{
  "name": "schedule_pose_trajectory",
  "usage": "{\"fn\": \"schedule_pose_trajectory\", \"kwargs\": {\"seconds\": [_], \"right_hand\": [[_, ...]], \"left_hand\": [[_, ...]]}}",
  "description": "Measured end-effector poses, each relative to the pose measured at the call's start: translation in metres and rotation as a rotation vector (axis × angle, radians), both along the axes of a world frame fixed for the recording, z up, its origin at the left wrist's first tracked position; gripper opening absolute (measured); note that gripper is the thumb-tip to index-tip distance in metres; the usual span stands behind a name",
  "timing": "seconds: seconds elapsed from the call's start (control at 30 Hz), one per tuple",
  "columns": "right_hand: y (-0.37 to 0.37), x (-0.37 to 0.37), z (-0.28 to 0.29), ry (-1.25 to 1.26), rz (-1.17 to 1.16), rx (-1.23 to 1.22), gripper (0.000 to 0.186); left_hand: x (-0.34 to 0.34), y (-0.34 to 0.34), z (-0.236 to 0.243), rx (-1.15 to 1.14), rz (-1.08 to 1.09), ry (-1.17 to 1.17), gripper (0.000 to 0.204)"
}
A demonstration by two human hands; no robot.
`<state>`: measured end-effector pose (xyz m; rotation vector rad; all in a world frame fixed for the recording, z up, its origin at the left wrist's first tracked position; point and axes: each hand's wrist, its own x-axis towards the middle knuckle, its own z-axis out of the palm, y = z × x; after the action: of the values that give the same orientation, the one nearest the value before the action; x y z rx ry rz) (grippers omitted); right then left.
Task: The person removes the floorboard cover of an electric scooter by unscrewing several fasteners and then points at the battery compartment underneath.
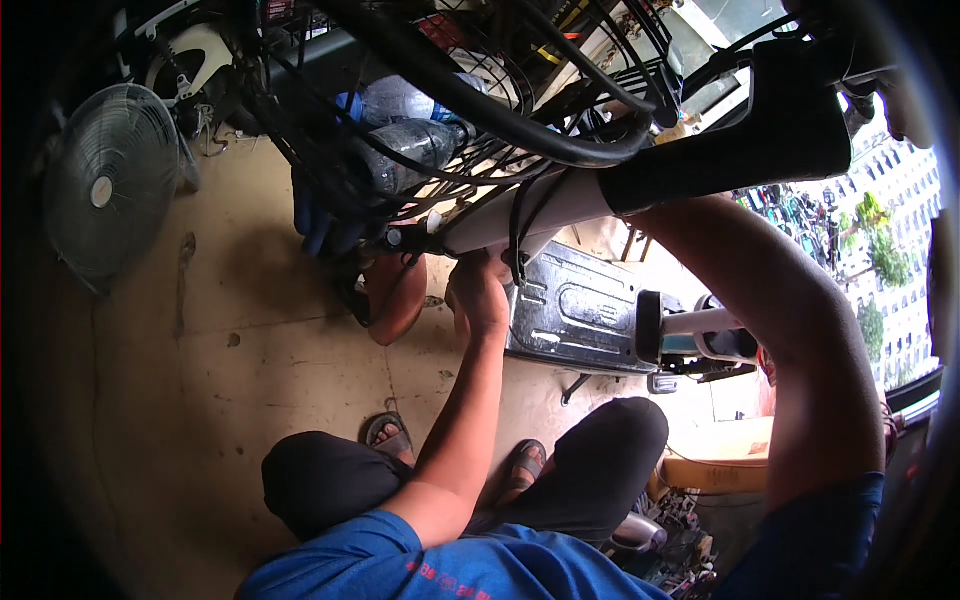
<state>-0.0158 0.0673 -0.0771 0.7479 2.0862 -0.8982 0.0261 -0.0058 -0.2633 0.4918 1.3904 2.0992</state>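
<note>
My left hand [482, 282] is at the underside of a pale steering column [540, 212] on an electric bike, beside a black cable. Its fingers look curled in, but the column covers their tips and whatever they hold. My right forearm [745, 235] reaches behind the black upper part of the column [745, 150], which hides the right hand. Below and right of the column lies the bike's black ribbed footboard [580, 308]. A bent bare limb [395, 298], apparently another person's, shows just left of my left hand.
A black wire basket [450, 180] holding plastic bottles [410, 150] hangs over the work at the front. A round fan [110, 185] stands on the floor at far left. An orange-yellow box [725, 455] and metal parts [690, 540] lie at lower right.
</note>
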Motion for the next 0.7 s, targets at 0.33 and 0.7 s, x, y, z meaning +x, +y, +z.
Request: {"fn": "schedule_pose_trajectory", "kwargs": {"seconds": [0.33, 0.7], "right_hand": [[0.013, -0.001, -0.012, -0.067, 0.130, 0.020, 0.027], [0.012, -0.003, -0.015, -0.055, 0.079, -0.052, 0.027]], "left_hand": [[0.000, 0.003, -0.008, -0.072, 0.057, 0.250, 0.026], [0.003, 0.004, -0.009, -0.046, 0.039, 0.013, 0.035]]}}
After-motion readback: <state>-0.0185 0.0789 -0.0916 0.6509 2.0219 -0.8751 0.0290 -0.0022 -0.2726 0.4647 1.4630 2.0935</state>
